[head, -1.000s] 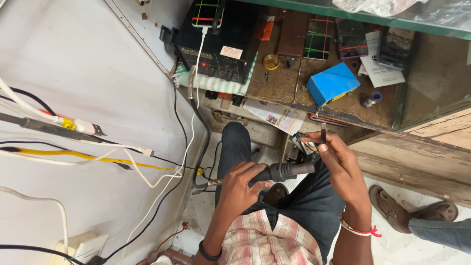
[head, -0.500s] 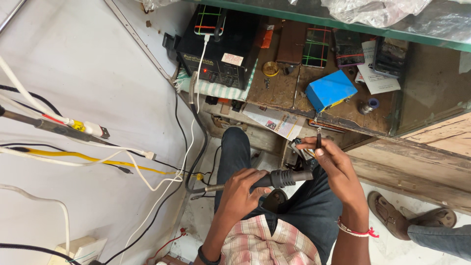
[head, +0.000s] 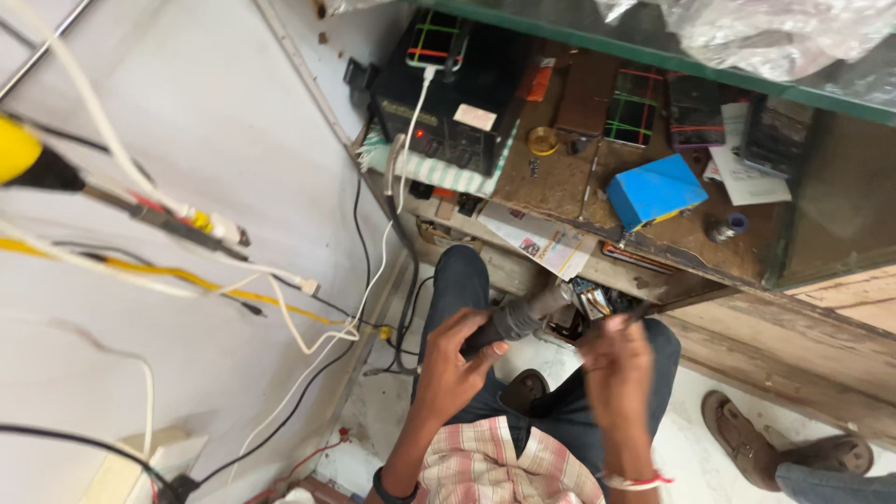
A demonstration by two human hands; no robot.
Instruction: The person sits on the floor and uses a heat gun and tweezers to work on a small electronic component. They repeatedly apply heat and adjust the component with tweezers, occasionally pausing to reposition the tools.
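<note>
My left hand (head: 455,362) grips the dark handle of a pen-shaped hot-air or soldering tool (head: 523,317), whose grey metal tip points up and to the right towards the bench edge. My right hand (head: 616,366) is beside the tool's tip, fingers curled and blurred; it seems to pinch a thin dark tool, but I cannot make it out. Both hands hover above my lap, over dark jeans and a checked shirt. A small cluster of coloured parts (head: 591,299) lies just beyond the tool tip.
A worn wooden bench (head: 560,182) carries a black station box (head: 448,103), a blue box (head: 655,191), a yellow tape roll (head: 542,141), papers and small cases. White and black cables (head: 308,308) trail across the white surface at left. Another person's sandalled foot (head: 793,448) is at right.
The view has shifted. The tool's tip has swung upward towards the bench edge. My right hand has dropped lower and is blurred with motion; the thin tool it held upright is no longer distinct.
</note>
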